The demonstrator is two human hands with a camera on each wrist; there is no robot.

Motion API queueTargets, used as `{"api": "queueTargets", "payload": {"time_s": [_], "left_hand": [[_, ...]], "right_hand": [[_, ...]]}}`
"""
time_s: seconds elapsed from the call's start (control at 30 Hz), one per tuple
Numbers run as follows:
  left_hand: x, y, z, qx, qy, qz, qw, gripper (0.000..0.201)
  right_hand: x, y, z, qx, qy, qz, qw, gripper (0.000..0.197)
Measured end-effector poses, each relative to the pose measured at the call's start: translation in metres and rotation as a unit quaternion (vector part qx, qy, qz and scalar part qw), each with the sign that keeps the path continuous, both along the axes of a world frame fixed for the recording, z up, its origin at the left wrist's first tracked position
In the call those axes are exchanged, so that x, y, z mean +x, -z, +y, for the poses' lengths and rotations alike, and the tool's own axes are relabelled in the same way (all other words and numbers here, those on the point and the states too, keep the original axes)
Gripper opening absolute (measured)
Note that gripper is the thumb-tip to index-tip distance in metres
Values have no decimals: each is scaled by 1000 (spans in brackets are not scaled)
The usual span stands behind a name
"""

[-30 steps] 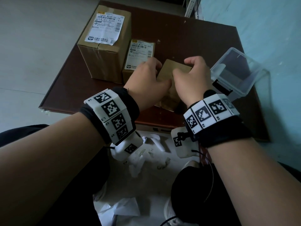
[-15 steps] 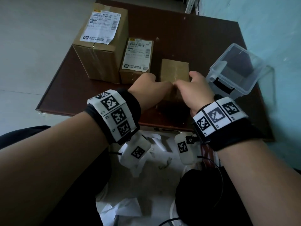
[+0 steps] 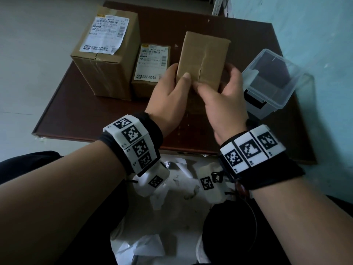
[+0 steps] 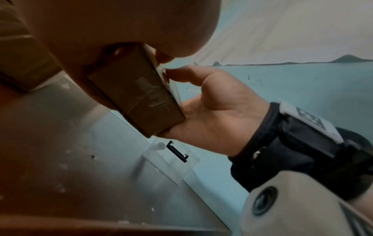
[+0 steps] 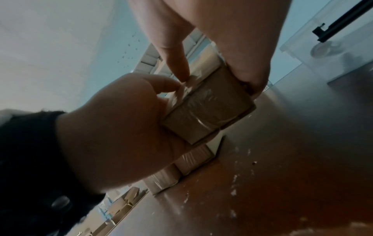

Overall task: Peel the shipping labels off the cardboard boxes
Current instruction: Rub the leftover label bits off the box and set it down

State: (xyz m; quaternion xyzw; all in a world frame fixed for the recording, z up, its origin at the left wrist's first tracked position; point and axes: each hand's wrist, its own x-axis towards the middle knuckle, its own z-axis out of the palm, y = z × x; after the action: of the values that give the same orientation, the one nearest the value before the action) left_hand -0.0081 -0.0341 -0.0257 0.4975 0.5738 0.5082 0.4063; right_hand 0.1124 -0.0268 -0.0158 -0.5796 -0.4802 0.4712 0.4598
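Box [image 3: 203, 60] held off the table [image 3: 286, 44] near its right edge; your left hand [image 3: 168, 96] and right hand [image 3: 225, 100] clasp its sides, thumbs on top. Light, stiff cardboard, slick tape; no label showing. Pick at a corner.

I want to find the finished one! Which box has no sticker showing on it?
The plain box held up in both hands, left hand and right hand. The big box and small box on the table each show a white label.
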Motion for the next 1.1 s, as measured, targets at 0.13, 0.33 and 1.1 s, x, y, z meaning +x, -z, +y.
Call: {"api": "queueTargets", "payload": {"time_s": [0.13, 0.33, 1.1], "left_hand": [[5, -1, 3, -26, 5, -18, 999, 33], [10, 0, 10, -85, -26, -75, 993, 46], [14, 3, 17, -82, -3, -10, 997, 50]], "right_hand": [[5, 2, 2, -12, -6, 55, 998, 72], [11, 4, 6, -5, -39, 63, 997, 76], [10, 13, 12, 18, -24, 72, 997, 49]]}}
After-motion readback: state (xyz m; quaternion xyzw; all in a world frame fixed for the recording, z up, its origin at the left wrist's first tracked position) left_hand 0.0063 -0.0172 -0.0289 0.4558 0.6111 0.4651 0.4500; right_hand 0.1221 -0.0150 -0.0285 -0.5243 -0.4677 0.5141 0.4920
